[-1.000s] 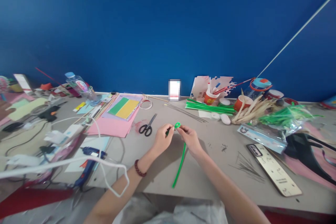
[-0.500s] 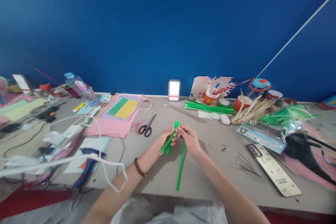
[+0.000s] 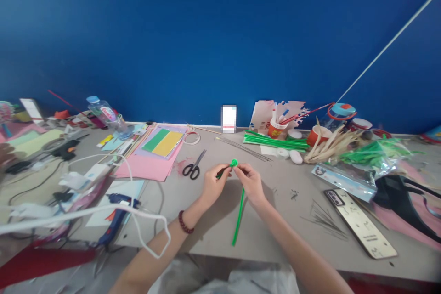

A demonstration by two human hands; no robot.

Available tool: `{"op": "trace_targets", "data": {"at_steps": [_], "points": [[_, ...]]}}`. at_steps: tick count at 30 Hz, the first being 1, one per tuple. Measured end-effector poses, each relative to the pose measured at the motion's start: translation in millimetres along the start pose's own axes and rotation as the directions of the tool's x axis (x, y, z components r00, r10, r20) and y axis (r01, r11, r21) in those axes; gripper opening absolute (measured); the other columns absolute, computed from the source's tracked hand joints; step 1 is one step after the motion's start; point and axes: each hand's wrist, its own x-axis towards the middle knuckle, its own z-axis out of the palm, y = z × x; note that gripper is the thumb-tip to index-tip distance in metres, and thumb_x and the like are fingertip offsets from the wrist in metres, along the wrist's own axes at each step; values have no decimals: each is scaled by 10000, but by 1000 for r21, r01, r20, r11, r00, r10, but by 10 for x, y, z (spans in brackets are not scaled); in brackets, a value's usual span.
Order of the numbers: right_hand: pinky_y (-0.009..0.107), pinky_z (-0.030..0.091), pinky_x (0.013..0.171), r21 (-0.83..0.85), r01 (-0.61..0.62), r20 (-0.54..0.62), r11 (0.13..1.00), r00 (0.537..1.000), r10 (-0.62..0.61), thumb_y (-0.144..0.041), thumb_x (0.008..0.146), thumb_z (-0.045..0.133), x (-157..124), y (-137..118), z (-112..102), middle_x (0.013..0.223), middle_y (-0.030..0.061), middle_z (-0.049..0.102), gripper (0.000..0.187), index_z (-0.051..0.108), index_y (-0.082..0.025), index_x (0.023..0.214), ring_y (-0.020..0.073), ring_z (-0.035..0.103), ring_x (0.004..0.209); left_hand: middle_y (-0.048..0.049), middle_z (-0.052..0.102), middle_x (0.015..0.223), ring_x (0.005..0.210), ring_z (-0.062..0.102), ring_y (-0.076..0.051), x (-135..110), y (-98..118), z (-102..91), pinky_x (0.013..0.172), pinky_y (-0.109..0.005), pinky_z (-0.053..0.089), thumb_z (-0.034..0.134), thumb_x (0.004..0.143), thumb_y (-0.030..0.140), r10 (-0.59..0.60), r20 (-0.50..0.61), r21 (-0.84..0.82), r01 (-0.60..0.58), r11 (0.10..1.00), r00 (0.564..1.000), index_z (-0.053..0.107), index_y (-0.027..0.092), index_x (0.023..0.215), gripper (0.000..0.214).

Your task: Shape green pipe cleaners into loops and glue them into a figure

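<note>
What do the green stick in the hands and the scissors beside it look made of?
Green stick: probably plastic or paper-covered wire, matte; it holds a tight coil on top. Scissors: black plastic-looking handles, grey metal blades.

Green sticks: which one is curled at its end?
The lone green stick pinched between the left hand and right hand; its top is coiled. The bundled green sticks at the back lie straight.

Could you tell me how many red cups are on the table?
2: a pen cup at the back, a second cup right of it by pale sticks; clutter may hide more.
</note>
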Motion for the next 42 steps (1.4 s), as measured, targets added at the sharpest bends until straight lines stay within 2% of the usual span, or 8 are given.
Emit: {"op": "trace_targets", "data": {"at_steps": [3,12,18,25,29,32,36,42], "points": [[250,419,578,6,20,29,1000,999,-20,-365,702,655,-15,-21,6,740,16,625,193,679,-178,742,130,548,637,-36,641,716,596,591,-123,21,-7,-8,585,-234,465,586,785,349,-63,-9,-68,62,996,998,656,139,844,229],[190,319,336,100,-151,151,983,979,135,-402,689,672,-38,-38,30,562,-29,552,315,648,-156,885,62,410,378,47,471,544,454,430,-64,117,-60,5,456,-198,397,643,702,467,-255,82,-345,268,900,963,599,129,770,348],[240,484,509,20,-29,139,999,990,26,-373,709,652,-38,-76,26,751,45,666,262,664,-161,862,148,599,616,22,528,617,489,459,-72,105,-83,7,496,-209,417,602,750,450,-198,115,-298,224,928,974,585,139,790,313],[273,519,628,-51,119,142,992,984,-111,-358,760,610,-74,-90,14,851,66,666,243,667,-177,914,171,615,738,10,562,649,536,479,-86,103,-50,-7,552,-222,407,606,755,422,-157,104,-262,179,948,982,620,142,844,294],[261,500,561,8,153,211,988,966,-151,-402,819,523,-128,-187,19,795,50,643,282,665,-195,948,145,585,643,22,505,558,525,469,-94,86,-69,-13,537,-223,396,599,753,461,-255,216,-412,324,852,943,586,144,720,319],[255,473,551,-33,142,128,989,982,-137,-396,818,528,-121,-199,16,772,50,639,259,669,-186,875,142,569,629,31,442,512,493,444,-82,87,-80,-19,518,-217,383,594,765,450,-268,311,-525,400,751,912,509,147,590,359],[247,454,564,-137,146,36,980,989,-142,-365,784,571,-79,-154,10,776,50,631,204,649,-177,802,144,549,655,65,397,496,444,383,-62,107,-98,-12,508,-209,387,624,755,446,-298,353,-605,459,651,887,541,152,728,307],[250,448,559,-61,42,103,997,994,-35,-350,749,609,-50,-102,9,752,33,641,191,660,-178,816,132,552,607,82,395,457,416,352,-45,101,-92,17,508,-195,395,655,737,441,-274,390,-633,472,614,879,423,170,664,364]]}}
